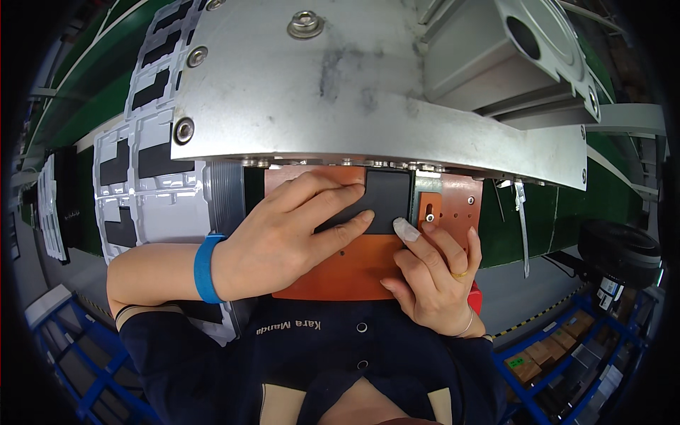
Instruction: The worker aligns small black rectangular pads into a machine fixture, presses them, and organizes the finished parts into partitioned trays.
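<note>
Shirt (304,354), dark: below both hands, nearest of all.

Right hand (438,287), one: fingers parted, lightly bent, nothing gripped. One fingertip, in a whitish covering, appears to rest on the near right corner of the dark sheet (388,202); another reaches the slotted orange block (430,204) just ahead.

Left hand (283,230), one, with blue wristband (205,269): palm down, fingers and thumb laid over the sheet, not closed round it.

Orange plate (333,273), one: beneath both hands, carrying the sheet.

Dark sheet, one: flat on the plate, partly under the left hand's fingers, ahead and left of the right hand. Handling, as judged: light, thin, fairly stiff; smooth face may slide; corners could be the weak points. Suggested hold: fingertips at the near and right edges, between the hands. Orientation: right edge points straight away from the body; near edge runs crosswise from hand to hand. Long axis seems crosswise too, though the left end is hidden by the left hand, so not certain.

Metal housing (283,85), one: ahead of both hands, above the plate's far side.

White trays (166,212), several: left of the left hand, holding dark pieces (166,161).

Green bench (504,241): right of the right hand.
</note>
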`<state>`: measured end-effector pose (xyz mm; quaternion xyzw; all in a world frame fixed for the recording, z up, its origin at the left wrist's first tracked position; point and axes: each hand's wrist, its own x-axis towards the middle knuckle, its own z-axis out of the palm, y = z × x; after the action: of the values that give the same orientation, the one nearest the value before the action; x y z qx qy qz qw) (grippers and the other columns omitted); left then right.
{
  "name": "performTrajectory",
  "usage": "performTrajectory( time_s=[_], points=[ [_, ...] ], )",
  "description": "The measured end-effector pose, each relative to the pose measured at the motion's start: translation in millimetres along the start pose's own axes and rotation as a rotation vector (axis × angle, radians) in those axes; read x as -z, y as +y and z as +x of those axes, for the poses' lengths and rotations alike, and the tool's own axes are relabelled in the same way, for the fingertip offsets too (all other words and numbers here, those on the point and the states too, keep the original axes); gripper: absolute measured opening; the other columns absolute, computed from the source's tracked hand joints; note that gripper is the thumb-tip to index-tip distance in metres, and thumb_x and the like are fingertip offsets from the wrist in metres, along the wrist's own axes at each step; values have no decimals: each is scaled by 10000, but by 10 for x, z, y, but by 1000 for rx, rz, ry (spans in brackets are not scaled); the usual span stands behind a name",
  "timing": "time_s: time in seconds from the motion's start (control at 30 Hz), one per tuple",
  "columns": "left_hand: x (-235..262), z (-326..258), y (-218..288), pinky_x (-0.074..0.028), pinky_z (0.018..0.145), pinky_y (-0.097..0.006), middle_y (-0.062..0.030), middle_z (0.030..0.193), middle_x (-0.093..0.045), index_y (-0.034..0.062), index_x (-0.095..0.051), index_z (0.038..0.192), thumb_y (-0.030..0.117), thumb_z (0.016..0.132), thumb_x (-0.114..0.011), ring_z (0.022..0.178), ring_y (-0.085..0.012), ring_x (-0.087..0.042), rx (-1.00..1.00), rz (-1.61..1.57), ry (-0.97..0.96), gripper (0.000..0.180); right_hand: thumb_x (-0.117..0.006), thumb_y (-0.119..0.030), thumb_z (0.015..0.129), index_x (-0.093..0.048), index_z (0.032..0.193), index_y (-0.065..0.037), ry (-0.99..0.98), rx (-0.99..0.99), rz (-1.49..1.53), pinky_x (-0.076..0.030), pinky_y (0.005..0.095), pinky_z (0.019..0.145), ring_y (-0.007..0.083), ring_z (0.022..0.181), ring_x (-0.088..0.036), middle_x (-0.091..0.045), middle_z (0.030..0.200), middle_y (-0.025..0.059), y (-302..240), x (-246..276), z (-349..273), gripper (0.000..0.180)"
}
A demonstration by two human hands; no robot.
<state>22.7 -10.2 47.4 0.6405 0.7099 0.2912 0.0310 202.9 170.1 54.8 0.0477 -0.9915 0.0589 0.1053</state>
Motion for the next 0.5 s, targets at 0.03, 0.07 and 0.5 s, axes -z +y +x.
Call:
performTrajectory(
  time_s=[0.03, 0.07, 0.5],
  points=[
    [-6, 6, -6, -492, 914, -354, -162, 1197, -588, 8, -693, 1094, 111, 698, -607, 1089, -295, -553, -2, 1, 2, 418, -709, -419, 781, -650, 898, -153, 5, -1, 7, -198, 517, 1121, 222, 1183, -530, -616, 1297, 32, 7, -7, 4, 296],
    [-13, 12, -12, -491, 914, -356, -162, 1198, -588, 9, -690, 1100, 108, 699, -606, 1086, -295, -553, -4, 3, 4, 422, -712, -413, 780, -649, 898, -150, 11, -3, 13, -202, 516, 1120, 220, 1181, -531, -618, 1291, 37, 15, -14, 7, 295],
    [59, -20, -165, -506, 860, -394, -183, 1197, -596, 41, -690, 1140, 43, 732, -681, 1002, -328, -569, -101, -50, 29, 408, -783, -266, 763, -647, 1056, -81, 322, -51, 173, -366, 486, 1045, 372, 1203, -496, -578, 1296, 162, 251, -204, -3, 373]
  ],
)
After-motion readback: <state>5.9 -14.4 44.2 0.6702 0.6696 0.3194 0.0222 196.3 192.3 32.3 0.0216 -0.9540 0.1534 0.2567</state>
